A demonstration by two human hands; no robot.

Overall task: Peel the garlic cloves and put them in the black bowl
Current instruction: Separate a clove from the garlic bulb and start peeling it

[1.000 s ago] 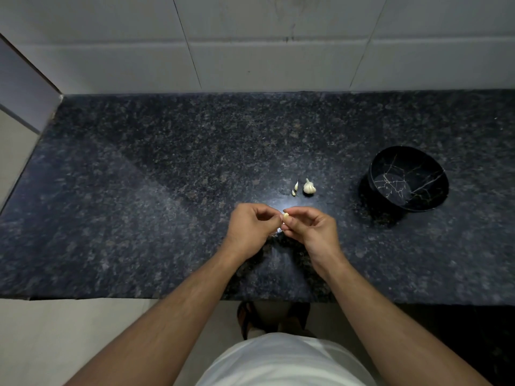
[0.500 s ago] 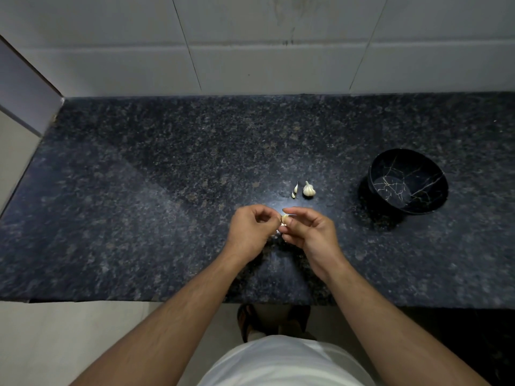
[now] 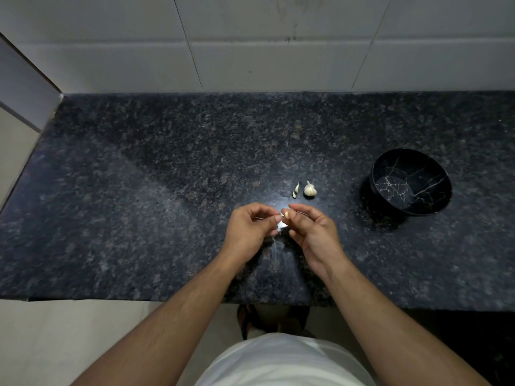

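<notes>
My right hand [image 3: 312, 232] pinches a small pale garlic clove [image 3: 285, 214] at its fingertips, over the middle of the dark counter. My left hand [image 3: 249, 228] is right beside it, fingers curled, pinching a thin strip of skin at the clove. A white scrap of peel [image 3: 281, 225] shows between the hands. Just beyond them lie a small garlic bulb [image 3: 310, 188] and a thin clove sliver [image 3: 296, 190]. The black bowl [image 3: 411, 181] with white crack-like lines stands to the right; I see nothing inside it.
The speckled granite counter [image 3: 139, 204] runs to a white tiled wall [image 3: 250, 51] at the back. Its front edge lies just under my forearms. A wall corner closes the left end.
My hands have drawn slightly apart, the left pulling skin away from the clove. The view has shifted a little; the bulb, sliver and bowl stay in place.
</notes>
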